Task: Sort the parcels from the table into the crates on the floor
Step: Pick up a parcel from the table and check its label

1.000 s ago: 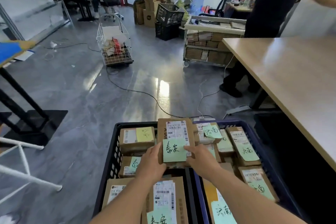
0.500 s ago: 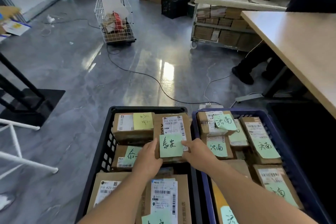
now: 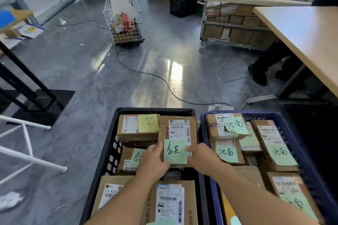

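Observation:
A brown cardboard parcel [image 3: 178, 129] with a white shipping label and a green handwritten note lies low inside the black crate [image 3: 111, 144], at its far right. My left hand [image 3: 152, 162] grips its near left edge and my right hand [image 3: 203, 159] grips its near right edge. Other labelled parcels fill the black crate around it. The blue crate [image 3: 296, 144] stands directly to the right, packed with parcels carrying green notes. The wooden table [image 3: 301, 29] runs along the right side.
A black cable [image 3: 146, 73] snakes across the glossy grey floor beyond the crates. A white wire cart [image 3: 124, 22] stands further back, a wheeled rack of boxes [image 3: 236, 29] at the right. A person's dark legs [image 3: 265, 64] stand beside the table. A white frame [image 3: 27, 142] sits left.
Both hands have lowered the parcel further down into the black crate beside the yellow-noted box. The view has tilted down toward the crates.

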Demonstrator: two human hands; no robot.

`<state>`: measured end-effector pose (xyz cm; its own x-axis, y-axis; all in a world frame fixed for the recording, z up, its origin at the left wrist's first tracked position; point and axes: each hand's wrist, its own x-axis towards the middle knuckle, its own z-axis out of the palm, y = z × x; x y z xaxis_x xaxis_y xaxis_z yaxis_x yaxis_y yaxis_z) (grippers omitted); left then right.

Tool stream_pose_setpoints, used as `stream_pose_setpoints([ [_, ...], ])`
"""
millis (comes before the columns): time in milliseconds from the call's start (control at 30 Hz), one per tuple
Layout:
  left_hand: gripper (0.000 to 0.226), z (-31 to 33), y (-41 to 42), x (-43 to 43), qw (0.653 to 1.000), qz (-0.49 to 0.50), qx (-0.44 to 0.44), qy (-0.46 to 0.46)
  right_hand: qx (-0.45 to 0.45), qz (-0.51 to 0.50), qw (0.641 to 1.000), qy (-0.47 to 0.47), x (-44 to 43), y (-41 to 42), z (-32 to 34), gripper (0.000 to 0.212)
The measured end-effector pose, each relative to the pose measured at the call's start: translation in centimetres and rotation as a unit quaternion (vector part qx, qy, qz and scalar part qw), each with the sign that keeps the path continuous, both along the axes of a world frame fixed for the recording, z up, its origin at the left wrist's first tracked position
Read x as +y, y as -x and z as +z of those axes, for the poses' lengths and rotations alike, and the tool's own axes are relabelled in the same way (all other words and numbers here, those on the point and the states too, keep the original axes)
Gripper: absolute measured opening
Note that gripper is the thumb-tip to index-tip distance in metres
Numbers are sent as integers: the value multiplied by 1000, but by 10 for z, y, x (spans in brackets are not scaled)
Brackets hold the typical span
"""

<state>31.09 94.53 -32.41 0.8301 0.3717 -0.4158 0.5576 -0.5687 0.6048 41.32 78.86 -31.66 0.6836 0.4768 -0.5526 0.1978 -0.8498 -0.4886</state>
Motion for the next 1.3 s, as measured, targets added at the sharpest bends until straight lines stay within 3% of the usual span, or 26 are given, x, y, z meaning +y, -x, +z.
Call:
stream_pose_setpoints([
  [133,85,-12,3,-8,1000,14,21,10,2,26,999,23,1,5,-4,60],
  [200,84,-16,2,-7,999,12,20,-30,-15,15,999,26,5,6,-8,70],
  [267,84,-20,-2,-2,998,4,16,-55,-83,8,995,60,11,4,-8,72],
  [367,83,-21,-8,6,1000,19,18,3,-220,10,971,89,26,-1,-6,68],
  [433,72,-20,-12,14,999,-1,18,-30,-250,30,963,92,37,-6,-4,64],
  [567,62,-14,-21,40,967,-58,-31,-245,-229,43,965,121,48,-12,-2,61],
  [700,69,-10,-37,67,942,-112,-1,-316,-236,57,962,128,53,-14,-5,63],
  [900,75,-18,-46,87,929,-179,108,-306,-250,93,960,87,79,-16,-10,70],
  [1133,65,-15,-53,98,938,-185,126,-265,-258,87,951,144,108,-12,-23,72],
  [1233,60,-12,-51,87,953,-130,104,-251,-243,81,958,128,108,-13,-22,77],
  [1300,51,-13,-39,75,962,-79,26,-261,-233,75,963,113,102,-16,-18,79],
])
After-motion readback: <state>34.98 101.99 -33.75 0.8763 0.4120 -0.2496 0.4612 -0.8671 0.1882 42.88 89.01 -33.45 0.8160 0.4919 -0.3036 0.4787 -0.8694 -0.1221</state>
